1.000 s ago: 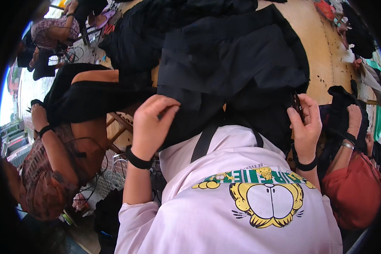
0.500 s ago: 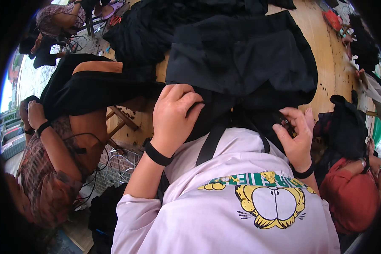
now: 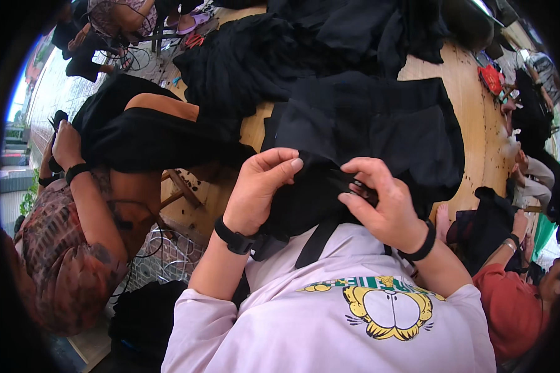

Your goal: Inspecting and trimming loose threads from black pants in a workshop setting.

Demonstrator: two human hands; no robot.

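At far left, a co-worker (image 3: 74,261) in a patterned top handles dark cloth. The person's left hand (image 3: 258,191) pinches an edge of the black garment (image 3: 367,130) between thumb and forefinger. The garment lies ahead of and over the lap, with a black cloth heap (image 3: 242,65) beyond. Just beside, the right hand (image 3: 386,202) curls partly closed around a small dark tool (image 3: 364,191), thumb and forefinger apart; I cannot tell whether it grips cloth too. It has just swung in from the right, so tool and pinched edge now meet. At 0.5 s earlier, the 2 hands are well apart and the garment sits higher in view. A red sleeve (image 3: 507,298) shows at far right.
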